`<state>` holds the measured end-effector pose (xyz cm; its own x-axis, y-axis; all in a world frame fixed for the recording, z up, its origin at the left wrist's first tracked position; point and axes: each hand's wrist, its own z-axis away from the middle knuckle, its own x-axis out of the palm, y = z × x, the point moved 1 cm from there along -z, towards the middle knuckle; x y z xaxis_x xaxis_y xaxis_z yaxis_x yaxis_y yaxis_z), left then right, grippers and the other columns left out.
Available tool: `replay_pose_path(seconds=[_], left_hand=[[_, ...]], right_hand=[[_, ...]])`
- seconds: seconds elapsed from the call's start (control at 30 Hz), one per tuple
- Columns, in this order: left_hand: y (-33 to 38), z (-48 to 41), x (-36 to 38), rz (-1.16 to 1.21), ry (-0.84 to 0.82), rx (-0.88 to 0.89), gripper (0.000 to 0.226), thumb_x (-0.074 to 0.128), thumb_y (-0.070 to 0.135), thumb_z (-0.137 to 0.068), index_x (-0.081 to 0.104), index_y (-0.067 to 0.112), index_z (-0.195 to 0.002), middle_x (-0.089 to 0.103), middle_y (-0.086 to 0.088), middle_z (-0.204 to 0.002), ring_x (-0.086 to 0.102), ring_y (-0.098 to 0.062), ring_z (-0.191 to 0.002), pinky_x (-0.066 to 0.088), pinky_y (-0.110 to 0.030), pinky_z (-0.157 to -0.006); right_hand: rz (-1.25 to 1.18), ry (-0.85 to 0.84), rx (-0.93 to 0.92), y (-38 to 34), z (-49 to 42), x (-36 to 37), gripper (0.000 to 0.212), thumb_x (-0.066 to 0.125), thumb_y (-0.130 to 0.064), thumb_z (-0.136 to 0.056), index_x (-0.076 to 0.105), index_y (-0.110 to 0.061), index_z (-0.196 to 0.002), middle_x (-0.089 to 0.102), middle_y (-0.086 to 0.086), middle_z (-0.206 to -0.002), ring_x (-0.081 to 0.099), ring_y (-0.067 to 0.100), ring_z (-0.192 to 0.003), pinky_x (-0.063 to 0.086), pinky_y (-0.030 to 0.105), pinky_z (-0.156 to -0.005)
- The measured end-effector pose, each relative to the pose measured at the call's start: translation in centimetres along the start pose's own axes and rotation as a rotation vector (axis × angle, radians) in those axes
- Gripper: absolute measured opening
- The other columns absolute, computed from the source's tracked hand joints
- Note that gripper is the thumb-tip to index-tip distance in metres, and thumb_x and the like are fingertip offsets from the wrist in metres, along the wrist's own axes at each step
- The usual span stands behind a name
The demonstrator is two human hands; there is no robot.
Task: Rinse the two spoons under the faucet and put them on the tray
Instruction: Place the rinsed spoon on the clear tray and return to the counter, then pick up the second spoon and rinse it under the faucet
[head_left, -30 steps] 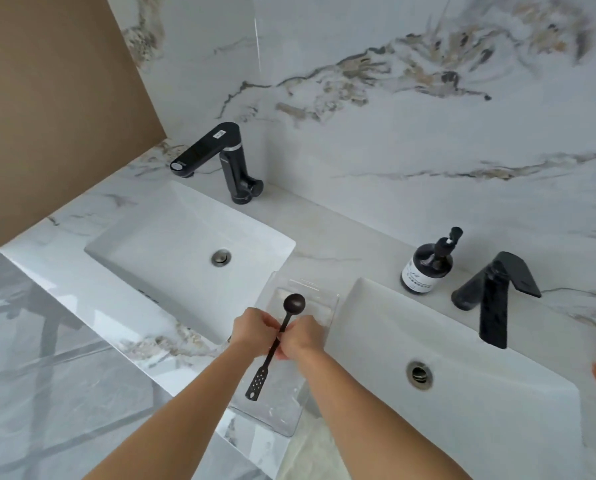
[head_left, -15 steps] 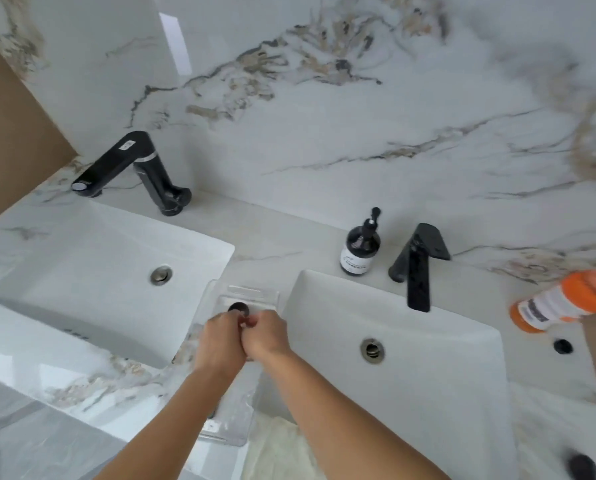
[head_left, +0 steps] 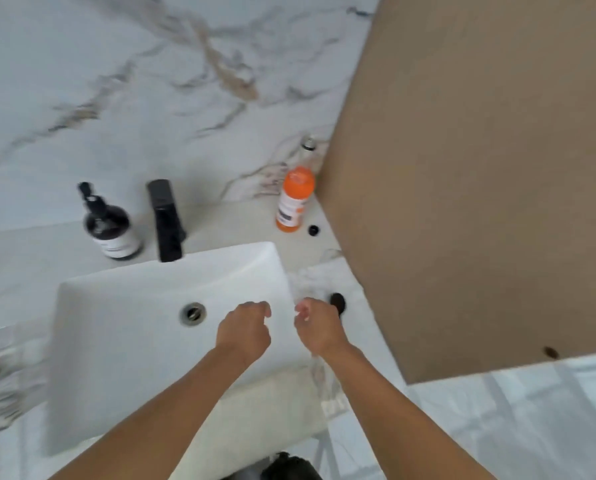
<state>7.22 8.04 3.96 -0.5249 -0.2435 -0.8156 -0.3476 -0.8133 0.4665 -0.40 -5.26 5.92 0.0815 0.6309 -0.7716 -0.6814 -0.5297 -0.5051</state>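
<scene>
My view is smeared with motion, so I read this with some caution. My left hand (head_left: 244, 329) hangs over the right half of the white sink basin (head_left: 116, 341), fingers loosely curled, with nothing in it that I can see. My right hand (head_left: 319, 327) is just past the basin's right edge, over the marble counter (head_left: 362, 323), also loosely curled; whether it has hold of anything I cannot tell, as its far side is hidden.

Just beyond the right hand, touching its outline in this view, a dark rounded shape (head_left: 338, 302) shows on the counter. I take it for the bowl of a black spoon, but the handle is not visible, so that is a judgement. It appears to lie on something clear (head_left: 315, 275), perhaps a transparent tray, though the blur leaves me unsure. The other spoon I cannot find.

The black faucet (head_left: 166, 220) stands at the far rim of the basin, dry, between a dark soap bottle (head_left: 111, 226) on its left and an orange bottle (head_left: 294, 202) well off to the right.

If it is a spoon, I expect it light, stiff and not fragile, but thin, flat to the surface, and slick once wet. I would pinch the handle midway, thumb against two fingers, and lift one end first.
</scene>
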Motion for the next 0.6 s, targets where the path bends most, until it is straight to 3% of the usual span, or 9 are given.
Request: replay_pose_path(seconds=[0.1,0.17,0.27,0.37,0.5,0.6], left_hand=[[5.1,-0.4,3.7,0.045,-0.116,0.008,0.033,0.052,0.019,-0.085,0.065,0.031,-0.113,0.069,0.000,-0.115,0.066,-0.025,-0.104,0.053,-0.031,-0.084],[7.4,-0.7,5.9,0.097,-0.177,-0.025,0.029,0.052,0.025,-0.085,0.067,0.030,-0.110,0.068,-0.002,-0.114,0.066,-0.026,-0.104,0.053,-0.030,-0.081],[9.5,-1.3,8.5,0.178,-0.235,-0.077,0.024,0.055,0.032,-0.088,0.070,0.025,-0.105,0.070,-0.004,-0.112,0.066,-0.027,-0.103,0.053,-0.030,-0.081],[10.4,-1.7,10.0,0.258,-0.243,-0.153,0.021,0.060,0.033,-0.089,0.075,0.019,-0.096,0.075,-0.005,-0.101,0.070,-0.027,-0.095,0.058,-0.034,-0.081],[11.1,-2.4,10.9,0.330,-0.236,-0.233,0.024,0.063,0.028,-0.086,0.076,0.010,-0.076,0.077,-0.010,-0.077,0.073,-0.027,-0.080,0.061,-0.038,-0.078],[11.6,-2.8,11.1,0.329,-0.223,-0.265,0.028,0.066,0.028,-0.083,0.075,0.006,-0.069,0.076,-0.012,-0.071,0.074,-0.028,-0.073,0.062,-0.039,-0.074]], right_hand=[[0.001,0.014,0.136,5.7,0.3,-2.8,0.019,0.050,-0.012,-0.088,0.066,-0.011,-0.097,0.068,0.008,-0.098,0.067,0.029,-0.092,0.055,0.030,-0.076],[0.022,-0.006,0.189,8.8,0.5,-3.5,0.010,0.052,-0.015,-0.086,0.061,-0.014,-0.084,0.065,0.004,-0.089,0.062,0.028,-0.085,0.045,0.027,-0.067],[-0.017,-0.047,0.269,12.2,0.6,-2.9,0.013,0.058,-0.025,-0.088,0.064,-0.014,-0.091,0.069,0.004,-0.100,0.058,0.021,-0.082,0.039,0.024,-0.068],[-0.116,-0.085,0.322,13.6,0.3,-1.5,0.018,0.063,-0.029,-0.086,0.066,-0.012,-0.090,0.071,0.005,-0.099,0.062,0.020,-0.081,0.049,0.027,-0.070],[-0.158,-0.091,0.291,14.1,-0.2,-0.1,0.021,0.064,-0.024,-0.085,0.071,-0.004,-0.086,0.073,0.010,-0.087,0.065,0.025,-0.079,0.054,0.034,-0.074],[-0.166,-0.099,0.260,14.6,-0.8,0.5,0.014,0.063,-0.014,-0.086,0.073,-0.005,-0.081,0.074,0.010,-0.085,0.060,0.020,-0.071,0.054,0.030,-0.070]])
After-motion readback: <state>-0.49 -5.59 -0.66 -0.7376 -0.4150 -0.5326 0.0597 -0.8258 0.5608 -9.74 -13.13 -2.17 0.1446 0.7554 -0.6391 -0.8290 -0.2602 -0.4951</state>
